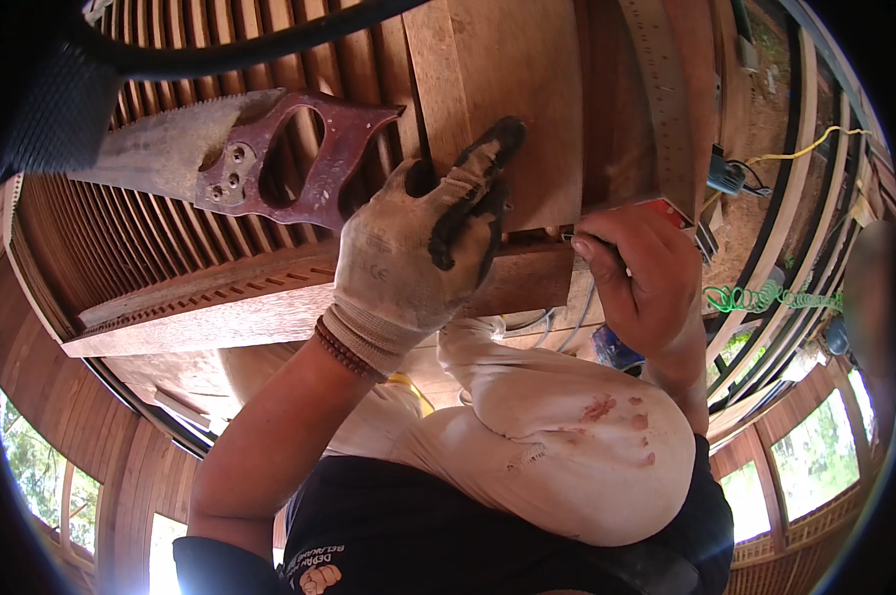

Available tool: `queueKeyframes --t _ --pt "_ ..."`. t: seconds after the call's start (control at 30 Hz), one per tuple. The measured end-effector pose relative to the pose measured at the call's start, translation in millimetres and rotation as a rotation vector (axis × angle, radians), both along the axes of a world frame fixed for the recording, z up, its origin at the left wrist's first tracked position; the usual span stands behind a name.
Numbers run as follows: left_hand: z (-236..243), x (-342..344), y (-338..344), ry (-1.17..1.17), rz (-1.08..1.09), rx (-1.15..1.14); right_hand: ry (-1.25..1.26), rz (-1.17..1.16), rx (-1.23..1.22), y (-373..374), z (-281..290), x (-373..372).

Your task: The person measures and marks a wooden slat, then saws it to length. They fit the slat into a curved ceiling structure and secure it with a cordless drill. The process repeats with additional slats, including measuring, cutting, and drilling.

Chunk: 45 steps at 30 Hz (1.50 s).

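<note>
My left hand (408, 248), in a grey knit glove with dark palm and fingertips, presses on a brown wooden board (527, 89). Its index finger is stretched out and the thumb stands apart, so the hand is open. My bare right hand (651, 273) is closed at the board's near edge, thumb against bent fingers; a small dark tip shows at the pinch, but I cannot make out what it is. Just beyond its knuckles lies a red-ended piece (666, 210). A long metal ruler (658, 99) runs away from there across the wood.
A handsaw (185, 149) with a dark red handle lies on the slatted wooden panel (120, 248) at left. To the right are a blue power tool (727, 174), a yellow cord (805, 149) and a green coiled hose (765, 297). My knee (606, 446) rises below the board.
</note>
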<state>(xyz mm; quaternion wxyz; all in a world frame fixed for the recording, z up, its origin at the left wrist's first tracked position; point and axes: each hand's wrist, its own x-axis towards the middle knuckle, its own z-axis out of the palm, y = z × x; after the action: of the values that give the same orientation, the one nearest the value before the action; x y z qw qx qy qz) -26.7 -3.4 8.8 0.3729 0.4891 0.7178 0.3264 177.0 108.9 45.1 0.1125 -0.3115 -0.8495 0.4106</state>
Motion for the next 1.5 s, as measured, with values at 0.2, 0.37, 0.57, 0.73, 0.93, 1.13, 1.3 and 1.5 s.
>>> queueKeyframes --t 0.2,0.37,0.57,0.73,0.93,1.13,1.3,1.5 --pt "11 -1 3 -0.027 -0.02 -0.11 0.017 -0.004 -0.071 -4 3 -5" --pt "9 -2 0 -0.087 -0.005 -0.098 0.022 -0.054 -0.068 -6 4 -4" --pt "-3 -2 -2 -0.02 0.051 0.074 0.045 -0.019 -0.16 -18 -3 -14" --pt "1 -6 -1 -0.038 0.007 0.05 0.058 -0.02 -0.225 -15 -3 -18" --pt "7 -2 0 -0.017 0.035 0.088 0.094 0.008 -0.191 -18 -7 -22" --pt "3 -4 0 -0.056 0.039 0.042 -0.037 0.048 -0.09 -6 1 -21" --pt "3 -4 -2 0.024 0.017 0.04 -0.008 0.038 -0.119 -7 -4 -17" --pt "8 -4 1 0.008 0.018 0.027 0.115 -0.185 -0.288 -15 -4 -8"
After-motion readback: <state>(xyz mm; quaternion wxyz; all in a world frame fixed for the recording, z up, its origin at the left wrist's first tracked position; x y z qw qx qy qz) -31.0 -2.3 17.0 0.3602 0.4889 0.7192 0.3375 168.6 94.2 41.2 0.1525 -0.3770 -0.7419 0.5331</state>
